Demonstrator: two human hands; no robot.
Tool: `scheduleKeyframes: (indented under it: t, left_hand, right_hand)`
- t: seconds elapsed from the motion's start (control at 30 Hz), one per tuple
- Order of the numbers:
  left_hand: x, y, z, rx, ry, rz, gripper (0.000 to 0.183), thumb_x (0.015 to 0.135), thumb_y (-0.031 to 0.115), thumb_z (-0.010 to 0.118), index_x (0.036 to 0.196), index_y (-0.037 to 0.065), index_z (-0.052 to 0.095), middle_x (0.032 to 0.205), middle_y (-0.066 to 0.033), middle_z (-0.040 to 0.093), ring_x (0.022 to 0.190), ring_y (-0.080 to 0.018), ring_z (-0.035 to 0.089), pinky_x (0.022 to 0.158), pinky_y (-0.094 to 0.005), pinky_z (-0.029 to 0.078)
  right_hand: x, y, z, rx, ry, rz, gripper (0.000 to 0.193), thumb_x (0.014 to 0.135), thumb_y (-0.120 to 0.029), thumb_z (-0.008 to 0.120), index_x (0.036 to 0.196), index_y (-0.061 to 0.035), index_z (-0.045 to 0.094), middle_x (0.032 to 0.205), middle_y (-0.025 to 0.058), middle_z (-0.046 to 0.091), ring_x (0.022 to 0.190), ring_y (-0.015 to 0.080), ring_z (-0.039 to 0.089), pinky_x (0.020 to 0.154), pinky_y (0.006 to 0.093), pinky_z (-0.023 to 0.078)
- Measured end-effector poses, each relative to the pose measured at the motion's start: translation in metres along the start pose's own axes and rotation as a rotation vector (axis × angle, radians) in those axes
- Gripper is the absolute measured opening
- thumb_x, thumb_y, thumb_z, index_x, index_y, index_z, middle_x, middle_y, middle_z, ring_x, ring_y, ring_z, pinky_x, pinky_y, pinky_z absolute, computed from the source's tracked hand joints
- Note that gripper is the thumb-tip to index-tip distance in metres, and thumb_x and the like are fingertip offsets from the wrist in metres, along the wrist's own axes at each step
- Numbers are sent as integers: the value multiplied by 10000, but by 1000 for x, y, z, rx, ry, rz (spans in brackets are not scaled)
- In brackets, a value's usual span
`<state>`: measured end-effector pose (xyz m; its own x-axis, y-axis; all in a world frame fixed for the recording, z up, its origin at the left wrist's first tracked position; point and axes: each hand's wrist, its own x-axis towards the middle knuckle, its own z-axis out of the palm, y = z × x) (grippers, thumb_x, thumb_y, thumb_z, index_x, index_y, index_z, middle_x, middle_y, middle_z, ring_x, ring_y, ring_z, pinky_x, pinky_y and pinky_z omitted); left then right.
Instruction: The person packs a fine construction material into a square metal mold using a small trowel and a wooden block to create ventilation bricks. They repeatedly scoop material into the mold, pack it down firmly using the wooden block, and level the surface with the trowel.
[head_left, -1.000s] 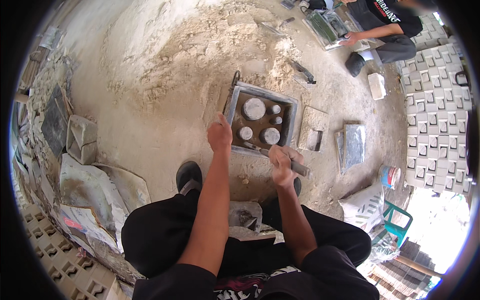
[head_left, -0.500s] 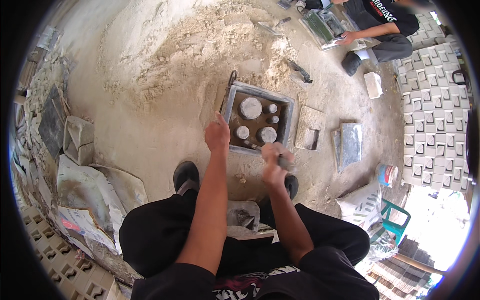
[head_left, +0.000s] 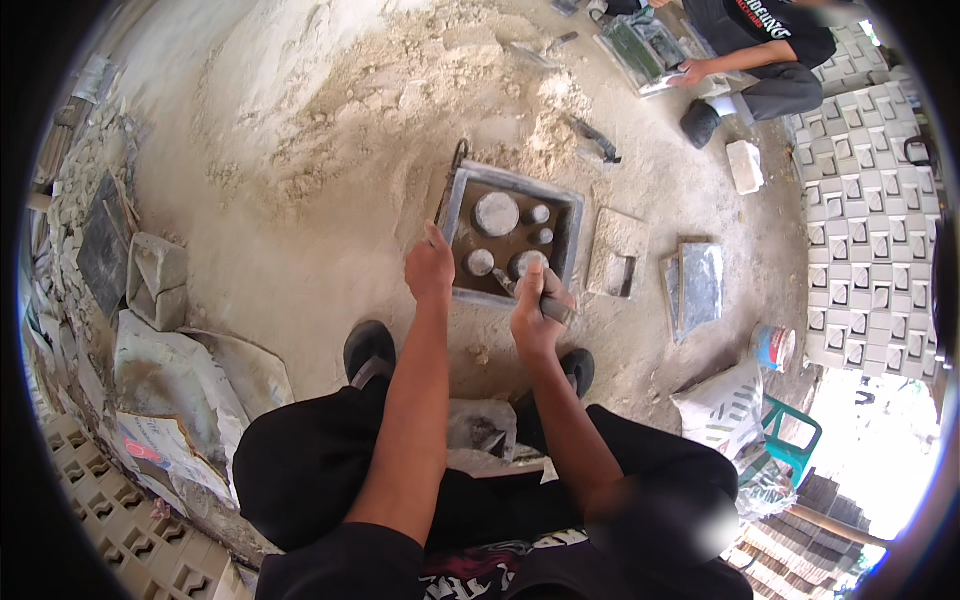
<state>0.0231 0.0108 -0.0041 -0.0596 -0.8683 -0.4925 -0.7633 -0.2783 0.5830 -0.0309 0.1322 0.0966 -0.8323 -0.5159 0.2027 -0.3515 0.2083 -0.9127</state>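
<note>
A square grey mould (head_left: pixel 573 238) lies on the sandy floor in front of me. Inside it, round pegs of different sizes, the largest a pale disc (head_left: pixel 497 214), rise from brown mix. My left hand (head_left: pixel 430 265) is closed at the mould's left side, around the lower end of a thin dark rod (head_left: pixel 449 190) whose looped tip passes the far corner. My right hand (head_left: pixel 540 305) grips a small trowel by its thick handle (head_left: pixel 557 311), thumb along the top. Its narrow blade (head_left: pixel 505 283) reaches into the mould between the two near pegs; its tip is hard to make out.
Right of the mould lie a dusty block with a slot (head_left: pixel 612 255) and stacked grey plates (head_left: pixel 700 290). Beyond are a tool (head_left: pixel 597 140) and loose sand (head_left: pixel 370 120). A co-worker (head_left: pixel 765 60) sits far right with another mould (head_left: pixel 640 55). Patterned blocks (head_left: pixel 860 240) stand right.
My right hand has shifted slightly left and up with the trowel, and its thumb now shows on top. My left hand stays at the mould's side.
</note>
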Motion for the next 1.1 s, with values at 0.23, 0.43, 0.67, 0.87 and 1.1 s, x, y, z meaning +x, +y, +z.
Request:
scheduleKeyframes:
  t: [0.23, 0.43, 0.67, 0.87, 1.1]
  left_hand:
    - [4, -1, 2, -6, 34, -6, 700, 946, 532, 255, 925, -9, 699, 931, -248, 659, 911, -423, 623, 829, -507, 478]
    - [6, -5, 3, -1, 32, 12, 677, 947, 515, 274, 890, -14, 693, 903, -259, 653, 889, -435, 621, 808, -519, 478]
    - [-4, -1, 0, 60, 105, 225, 541, 961, 429, 348, 919, -23, 643, 886, -252, 647, 871, -423, 620, 783, -496, 484]
    - [-3, -7, 12, 112, 206, 393, 444, 958, 392, 375, 1105, 14, 554, 939, -216, 636, 834, -394, 629, 733, -489, 501]
    - [-6, -1, 13, 77, 200, 321, 433, 944, 421, 399, 967, 20, 560, 947, -193, 624, 847, -383, 626, 744, -487, 494]
  right_hand:
    - [10, -2, 1, 102, 173, 26, 422, 991, -297, 472, 644, -65, 410, 549, -32, 386, 514, 70, 348, 467, 264, 288]
    - [19, 4, -5, 257, 245, -177, 288, 993, -235, 447, 780, -45, 411, 714, 48, 465, 590, 124, 429, 567, 285, 411]
    - [36, -5, -7, 459, 130, -75, 190, 955, -125, 499, 806, -46, 412, 701, 53, 487, 573, 106, 460, 526, 276, 406]
    - [51, 13, 1, 116, 18, -66, 299, 961, -193, 526, 730, -8, 484, 599, 8, 445, 561, 85, 418, 504, 266, 345]
    - [66, 22, -5, -187, -57, -141, 222, 963, -199, 519, 822, -38, 458, 632, 15, 482, 564, 72, 441, 506, 246, 373]
